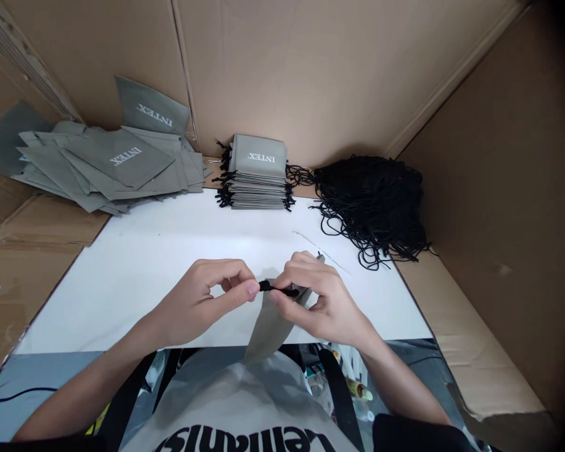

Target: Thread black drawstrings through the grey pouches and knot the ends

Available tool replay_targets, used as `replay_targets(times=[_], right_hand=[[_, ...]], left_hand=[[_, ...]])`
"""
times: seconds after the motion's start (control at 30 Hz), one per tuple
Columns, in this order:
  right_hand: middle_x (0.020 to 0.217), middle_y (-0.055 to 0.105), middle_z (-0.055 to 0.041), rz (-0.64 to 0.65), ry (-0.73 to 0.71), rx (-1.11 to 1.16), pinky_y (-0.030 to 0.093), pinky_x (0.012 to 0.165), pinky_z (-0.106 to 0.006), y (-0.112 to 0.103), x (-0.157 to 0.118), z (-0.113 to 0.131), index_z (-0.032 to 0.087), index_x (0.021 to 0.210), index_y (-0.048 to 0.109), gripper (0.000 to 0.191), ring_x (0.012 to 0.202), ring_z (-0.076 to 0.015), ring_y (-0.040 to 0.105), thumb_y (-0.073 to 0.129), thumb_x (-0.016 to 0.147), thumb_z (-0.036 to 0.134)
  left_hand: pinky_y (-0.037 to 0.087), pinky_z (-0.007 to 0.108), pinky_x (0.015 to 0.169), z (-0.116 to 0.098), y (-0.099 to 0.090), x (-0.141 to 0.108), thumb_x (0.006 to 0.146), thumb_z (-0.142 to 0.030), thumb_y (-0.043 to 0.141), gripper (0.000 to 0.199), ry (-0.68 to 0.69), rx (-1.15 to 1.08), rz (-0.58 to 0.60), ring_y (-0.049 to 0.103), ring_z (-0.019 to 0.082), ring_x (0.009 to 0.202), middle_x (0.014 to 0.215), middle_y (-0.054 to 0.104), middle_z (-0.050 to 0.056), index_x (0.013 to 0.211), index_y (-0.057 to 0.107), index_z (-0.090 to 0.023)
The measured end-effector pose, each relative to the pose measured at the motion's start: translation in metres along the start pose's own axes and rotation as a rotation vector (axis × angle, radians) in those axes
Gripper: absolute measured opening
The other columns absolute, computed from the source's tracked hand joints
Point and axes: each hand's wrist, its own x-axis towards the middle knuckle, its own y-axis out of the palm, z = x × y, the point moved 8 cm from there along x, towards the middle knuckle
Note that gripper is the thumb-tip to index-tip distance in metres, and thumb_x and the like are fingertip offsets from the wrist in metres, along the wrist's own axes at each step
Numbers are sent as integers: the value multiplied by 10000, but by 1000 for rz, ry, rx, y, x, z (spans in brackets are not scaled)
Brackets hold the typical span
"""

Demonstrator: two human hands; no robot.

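Observation:
Between my hands a short black cord (265,285) is knotted and drawn taut. My left hand (211,298) pinches its left end between thumb and forefinger. On the other side of the knot, my right hand (313,292) is closed on the cord with thumb and fingertips. A grey fabric pouch (269,326) hangs from the cord, tilted, below and behind my right fingers; part of it is hidden by that hand. Behind my right hand, a thin wire-like tool (311,242) lies on the white table (169,263).
A loose heap of grey pouches (117,160) lies at the back left. A neat stack of corded pouches (258,182) stands at the back middle. To its right is a pile of black cords (371,201). Cardboard walls (334,75) enclose the back and sides.

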Motion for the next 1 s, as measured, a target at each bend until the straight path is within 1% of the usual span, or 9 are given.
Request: replay_targets(times=[0.03,0.1,0.2,0.33,0.5,0.63,0.8,0.9,1.0], right_hand=[[662,525,39,-9,13,-18,356,676,-285,0,-1,0,180,831,628,68,658,-121,463,693,843,192],[676,518,44,-23,29,-41,359,664,-282,0,-1,-1,191,953,654,170,647,-121,474,745,829,264],[641,511,50,-56,-38,-46,354,644,-282,-1,-2,2,203,1030,677,219,617,-121,464,747,851,309],[621,578,35,-110,-167,-35,353,633,-293,-1,-3,8,184,1006,692,155,603,-124,461,719,879,269],[580,610,36,-136,-246,-78,335,593,-304,1,-3,16,192,880,675,30,568,-127,437,663,881,219],[535,577,38,-142,-279,-114,321,567,-309,1,-2,22,198,825,654,21,544,-133,404,639,837,191],[527,553,37,-132,-308,-141,316,564,-307,2,-3,25,207,790,632,72,542,-137,376,592,824,158],[560,576,33,-112,-281,-94,328,594,-306,2,-3,21,195,829,645,37,559,-133,399,623,853,176],[638,601,17,-19,-136,-12,348,649,-312,5,-1,6,185,890,660,100,616,-137,461,671,886,284]], left_hand=[[381,210,586,1,1,1,970,-295,514,258,-9,-3,2,482,92,619,684,581,-28,772,623,-171],[368,212,570,3,4,2,972,-314,513,270,-16,-15,24,470,94,614,676,564,-28,766,614,-171],[379,210,576,6,7,1,978,-329,506,283,-15,-56,47,488,93,622,673,560,-27,767,610,-172],[409,190,582,7,10,-2,990,-298,495,257,-4,-99,73,524,77,588,628,583,-42,805,626,-177],[345,180,479,4,8,-5,961,-244,525,221,55,-60,52,465,60,485,538,549,-60,785,637,-172],[336,186,464,4,9,-6,932,-223,528,261,80,-96,21,401,62,465,514,471,-63,681,563,-164],[318,185,436,14,13,-8,927,-276,541,273,19,-192,32,376,64,456,524,448,-59,678,528,-166],[318,184,437,19,12,-8,938,-299,539,274,-27,-264,42,378,62,458,545,468,-54,700,546,-163],[355,198,491,19,8,-7,964,-320,517,282,-40,-319,50,401,70,484,541,468,-55,735,568,-164]])
